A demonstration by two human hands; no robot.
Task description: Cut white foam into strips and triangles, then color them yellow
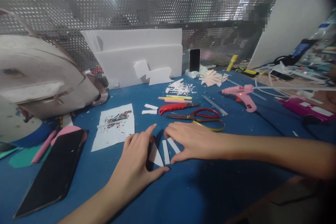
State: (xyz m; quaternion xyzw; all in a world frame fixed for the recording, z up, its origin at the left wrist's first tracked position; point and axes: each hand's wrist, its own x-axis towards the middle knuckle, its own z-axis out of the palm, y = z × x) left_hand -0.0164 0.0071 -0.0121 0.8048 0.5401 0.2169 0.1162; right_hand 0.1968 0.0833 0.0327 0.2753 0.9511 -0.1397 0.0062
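Observation:
My left hand (138,152) rests at the table's near middle, thumb and fingers spread around a white triangular foam or card piece (155,155). The piece's upper end is partly hidden by the fingers; whether they touch it, I cannot tell. Opposite it, my right hand (190,140) curves with thumb and fingertips apart around a slanting white strip (173,145). Between the hands lies another narrow white strip (166,152). Just beyond my right hand are scissors (194,116) with red and yellow handles, and a red-handled cutter (175,107).
A pink glue gun (244,96) and a clear glue stick (215,105) lie right. Left are a paper with coloured bits (101,140), a dark phone (52,173) and a backpack (47,77). White boards (118,63) stand behind scraps (178,87).

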